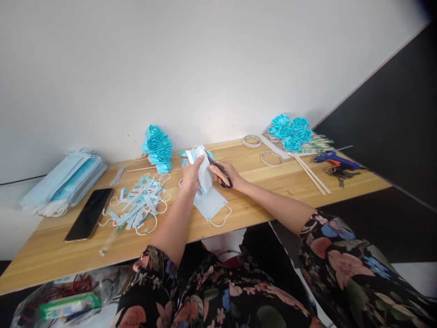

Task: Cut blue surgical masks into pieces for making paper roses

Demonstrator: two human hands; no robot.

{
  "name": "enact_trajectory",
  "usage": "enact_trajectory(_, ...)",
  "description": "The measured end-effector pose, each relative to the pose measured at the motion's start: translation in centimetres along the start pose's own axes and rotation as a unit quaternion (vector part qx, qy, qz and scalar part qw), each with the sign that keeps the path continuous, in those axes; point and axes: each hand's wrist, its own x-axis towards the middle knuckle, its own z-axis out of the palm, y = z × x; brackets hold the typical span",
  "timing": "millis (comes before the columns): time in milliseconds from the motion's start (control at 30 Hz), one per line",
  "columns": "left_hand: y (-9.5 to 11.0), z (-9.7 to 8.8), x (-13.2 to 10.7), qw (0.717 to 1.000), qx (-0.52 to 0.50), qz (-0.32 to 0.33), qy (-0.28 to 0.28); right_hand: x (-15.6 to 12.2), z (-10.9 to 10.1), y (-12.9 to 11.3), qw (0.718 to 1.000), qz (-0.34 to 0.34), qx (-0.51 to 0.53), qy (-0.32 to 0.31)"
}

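Observation:
My left hand [191, 173] is closed on a pale blue face mask [205, 176], held up a little above the table. In my right hand [228, 172] is a pair of black-handled scissors [223, 175], its blades pointing up and left against the mask's upper edge. Another face mask [210, 205] lies flat beneath my hands, one white ear loop curling toward the table's front edge. Partly hidden behind my left hand are some bright blue pieces [183, 155]. Left of my left forearm sits a pile of cut mask strips [145, 202] with ear loops.
A stack of masks [68, 180] and a phone [89, 214] lie at the left of the wooden table [252, 200]. Blue paper-like roses [157, 148] stand near the wall; more roses [292, 132] sit right. Tape rolls [271, 159], sticks [311, 174] and a blue glue gun [337, 160] lie rightward.

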Motion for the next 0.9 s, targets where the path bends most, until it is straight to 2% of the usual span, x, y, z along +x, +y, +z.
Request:
enact_trajectory(333, -0.17, -0.12, -0.22, 1.0, 0.014, 0.011, -0.009, -0.11, -0.38, -0.15, 1.0, -0.007, 0.007, -0.001)
enact_trajectory(600, -0.3, -0.17, -0.27, 0.999, 0.034, 0.007, 0.008, 0.42, -0.4, 0.05, 1.0, -0.002, 0.015, 0.003)
enact_trajectory(733, -0.14, 0.04, -0.35, 1.0, 0.017, 0.006, -0.003, 0.27, -0.54, -0.15, 0.999, 0.018, 0.035, 0.008)
enact_trajectory(900, 0.43, 0.36, -0.68, 0.999, 0.02, 0.025, -0.019, -0.14, -0.88, -0.11, 0.999, 0.0, 0.044, -0.012)
